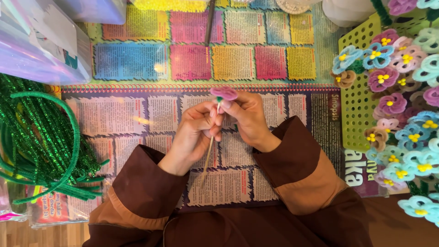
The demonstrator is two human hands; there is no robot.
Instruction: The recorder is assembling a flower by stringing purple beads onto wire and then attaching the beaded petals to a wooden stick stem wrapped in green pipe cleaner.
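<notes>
A small pink pipe-cleaner flower [223, 93] sits at the far tip of a thin pale wooden stick [208, 153], with a bit of green just under the petals. The stick slants from the flower down toward the near left, above the newspaper-covered table, mid-scene.

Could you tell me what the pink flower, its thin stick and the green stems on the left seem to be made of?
The pink flower looks like fuzzy chenille wire bent into loops, matt and soft. The thin stick, gripped by the left hand and right hand, appears to be pale bare wood or bamboo. The green stems look like tinsel pipe cleaners: bristly, glittering, one curved into an arc.
</notes>
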